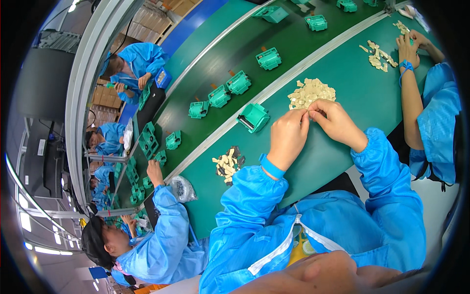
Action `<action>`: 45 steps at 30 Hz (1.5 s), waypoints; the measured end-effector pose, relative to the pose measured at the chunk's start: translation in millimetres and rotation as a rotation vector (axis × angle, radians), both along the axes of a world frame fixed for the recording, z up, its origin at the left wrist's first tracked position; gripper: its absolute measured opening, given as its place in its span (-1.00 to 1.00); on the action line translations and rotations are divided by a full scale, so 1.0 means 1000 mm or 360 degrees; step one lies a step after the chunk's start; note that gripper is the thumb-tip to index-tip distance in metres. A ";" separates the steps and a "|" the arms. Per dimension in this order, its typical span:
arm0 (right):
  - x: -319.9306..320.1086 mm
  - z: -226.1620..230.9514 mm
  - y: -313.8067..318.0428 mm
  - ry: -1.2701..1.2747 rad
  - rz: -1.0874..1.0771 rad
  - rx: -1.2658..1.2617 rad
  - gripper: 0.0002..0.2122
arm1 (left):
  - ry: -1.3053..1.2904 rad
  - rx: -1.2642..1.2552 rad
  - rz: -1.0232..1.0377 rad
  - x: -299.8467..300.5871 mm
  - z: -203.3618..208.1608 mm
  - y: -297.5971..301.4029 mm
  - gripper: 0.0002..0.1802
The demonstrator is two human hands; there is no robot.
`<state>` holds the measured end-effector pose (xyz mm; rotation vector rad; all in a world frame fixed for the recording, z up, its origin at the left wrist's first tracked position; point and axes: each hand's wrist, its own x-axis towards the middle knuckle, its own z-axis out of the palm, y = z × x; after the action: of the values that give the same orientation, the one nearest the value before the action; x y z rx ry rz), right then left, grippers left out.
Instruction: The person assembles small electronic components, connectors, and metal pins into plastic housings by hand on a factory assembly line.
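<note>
My left hand (288, 136) and my right hand (338, 123) meet fingertip to fingertip above the green work surface. Both are closed in a pinch, and whatever lies between the fingertips is too small and hidden to make out. Just beyond them is a heap of small cream-coloured flat pieces (312, 90). To the left of my left hand stands a green plastic housing (253, 117), its open side up and a dark strip along one edge. Farther left lies a smaller pile of cream and black scraps (227, 165).
A metal rail (281, 90) divides my bench from a conveyor carrying several green housings (239, 82). At left, a co-worker's arm (164, 201) reaches to the belt beside a clear plastic bag (183, 189). At right, another co-worker's hands (410, 48) work near cream scraps (378, 56).
</note>
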<state>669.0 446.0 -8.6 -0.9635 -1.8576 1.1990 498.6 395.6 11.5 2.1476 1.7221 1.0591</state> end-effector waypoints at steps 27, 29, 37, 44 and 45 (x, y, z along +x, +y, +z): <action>0.012 -0.029 0.020 0.0119 -0.0416 0.0260 -0.85 | -0.0253 0.0143 -0.0183 0.013 -0.037 0.049 -0.85; 0.009 -0.027 0.018 0.0109 -0.0420 0.0258 -0.85 | -0.0344 0.0035 -0.0151 0.011 -0.037 0.049 -0.85; 0.011 -0.027 0.021 0.0008 -0.0403 0.0714 -0.91 | -0.0380 -0.0121 -0.0078 0.006 -0.030 0.043 -0.87; 0.010 -0.032 0.020 -0.0032 -0.0243 0.0572 -0.94 | 0.0029 -0.0030 -0.0172 0.003 -0.026 0.040 -0.92; 0.010 -0.032 0.020 -0.0046 -0.0240 0.0588 -0.94 | 0.0092 -0.0040 -0.0174 0.003 -0.026 0.039 -0.93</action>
<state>679.3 466.4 -41.1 -0.8951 -1.9039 0.7223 501.3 434.9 -14.2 2.2491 1.6117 0.9511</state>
